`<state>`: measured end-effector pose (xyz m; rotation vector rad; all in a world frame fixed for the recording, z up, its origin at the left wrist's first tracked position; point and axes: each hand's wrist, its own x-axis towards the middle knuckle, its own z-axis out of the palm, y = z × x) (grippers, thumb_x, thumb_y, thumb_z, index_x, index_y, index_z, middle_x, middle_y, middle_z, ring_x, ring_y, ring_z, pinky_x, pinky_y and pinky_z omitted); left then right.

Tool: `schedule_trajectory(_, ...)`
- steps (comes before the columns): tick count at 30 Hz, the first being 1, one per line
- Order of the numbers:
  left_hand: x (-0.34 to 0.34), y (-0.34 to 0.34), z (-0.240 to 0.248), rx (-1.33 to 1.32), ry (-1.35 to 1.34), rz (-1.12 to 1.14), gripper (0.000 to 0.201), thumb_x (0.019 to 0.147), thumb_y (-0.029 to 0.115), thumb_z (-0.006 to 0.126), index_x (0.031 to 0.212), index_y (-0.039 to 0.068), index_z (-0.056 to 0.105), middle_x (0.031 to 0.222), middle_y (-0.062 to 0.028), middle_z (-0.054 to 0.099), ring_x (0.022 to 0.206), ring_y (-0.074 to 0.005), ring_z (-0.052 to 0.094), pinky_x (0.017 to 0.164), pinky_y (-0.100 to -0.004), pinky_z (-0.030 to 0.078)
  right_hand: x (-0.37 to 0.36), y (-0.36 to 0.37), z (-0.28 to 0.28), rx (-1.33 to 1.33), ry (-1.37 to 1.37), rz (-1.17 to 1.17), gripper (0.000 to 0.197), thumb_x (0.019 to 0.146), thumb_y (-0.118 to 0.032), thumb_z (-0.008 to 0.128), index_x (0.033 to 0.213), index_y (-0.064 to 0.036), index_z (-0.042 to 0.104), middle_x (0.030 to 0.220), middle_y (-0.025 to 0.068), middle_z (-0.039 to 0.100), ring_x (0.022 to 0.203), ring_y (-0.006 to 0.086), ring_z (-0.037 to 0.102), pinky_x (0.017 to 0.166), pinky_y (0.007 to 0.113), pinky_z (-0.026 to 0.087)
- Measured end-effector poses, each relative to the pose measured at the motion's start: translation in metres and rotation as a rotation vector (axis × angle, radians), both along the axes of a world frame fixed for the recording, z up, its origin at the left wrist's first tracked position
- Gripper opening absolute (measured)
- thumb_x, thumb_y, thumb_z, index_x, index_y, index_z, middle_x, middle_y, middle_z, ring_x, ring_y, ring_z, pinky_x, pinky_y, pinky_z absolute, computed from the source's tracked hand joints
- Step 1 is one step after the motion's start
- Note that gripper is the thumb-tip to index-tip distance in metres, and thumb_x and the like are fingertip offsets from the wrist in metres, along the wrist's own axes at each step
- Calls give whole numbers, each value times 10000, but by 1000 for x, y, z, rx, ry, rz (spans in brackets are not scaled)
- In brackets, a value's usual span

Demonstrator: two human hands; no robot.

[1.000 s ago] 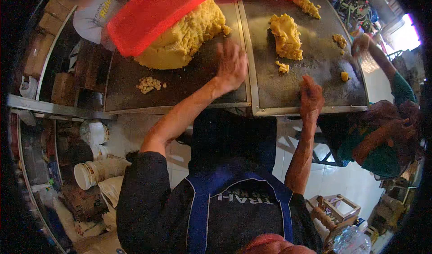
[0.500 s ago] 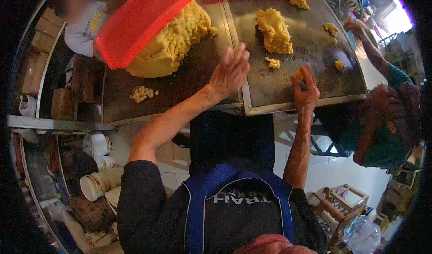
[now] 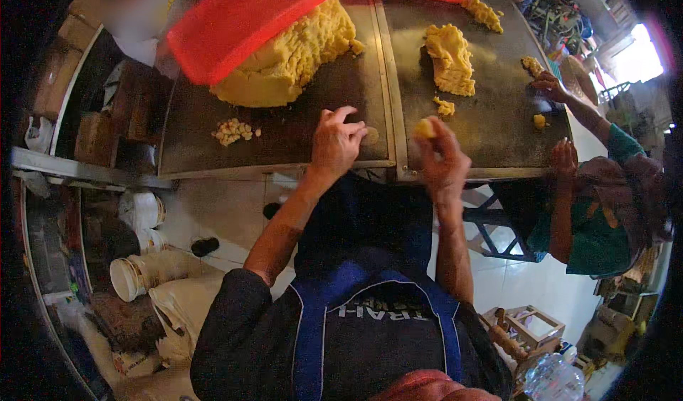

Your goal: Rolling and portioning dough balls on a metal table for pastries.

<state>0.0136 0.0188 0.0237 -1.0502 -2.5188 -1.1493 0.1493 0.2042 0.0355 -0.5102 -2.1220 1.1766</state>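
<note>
Small dough lump (image 3: 425,128), yellow, pinched in the fingers of the right hand (image 3: 442,161), raised just above the near edge of the dark metal surface (image 3: 491,127). Far left: red tray (image 3: 249,18) tilted over a big dough mound (image 3: 292,52), crumbs (image 3: 231,131) below. Left hand (image 3: 336,145) loosely curled, grasping nothing, fingertips at the surface. Right: another dough slab (image 3: 449,60), a co-worker's hand (image 3: 551,87) touching the surface.
</note>
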Motion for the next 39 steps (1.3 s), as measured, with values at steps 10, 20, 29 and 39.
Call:
schedule_trajectory(10, 0, -1, -31, -27, 232, -36, 258, 901, 43, 645, 1145, 22, 565, 1115, -142, 624, 1165, -362, 562, 953, -480, 456, -33, -41, 0, 662, -104, 231, 282, 903, -278, 724, 1147, -138, 715, 1180, 59, 733, 1212, 279, 614, 1054, 482, 385)
schedule_trajectory(20, -3, 10, -4, 204, -343, -45, 439, 907, 91, 690, 1325, 49, 563, 969, -102, 728, 845, -131, 666, 723, -302, 546, -32, -30, 18, -200, -177, 380, 205, 813, -166, 824, 1005, -107, 783, 989, 76, 758, 956, 227, 705, 870, 367, 543)
schedule_trajectory(29, -9, 38, -13, 139, -393, -257, 213, 807, 159, 728, 977, 33, 708, 840, -134, 736, 810, -179, 725, 701, -331, 550, -32, -55, -6, 477, 216, 136, 379, 758, -26, 723, 1123, -86, 641, 970, 138, 710, 962, 344, 701, 840, 437, 569)
schedule_trajectory(39, -13, 46, -23, 344, -600, -216, 389, 709, 273, 948, 856, 54, 663, 737, 0, 632, 671, -83, 547, 614, -278, 474, -35, -8, 9, 96, 29, -17, 384, 826, 43, 639, 1188, -68, 705, 1123, 184, 721, 1245, 334, 597, 1016, 418, 493)
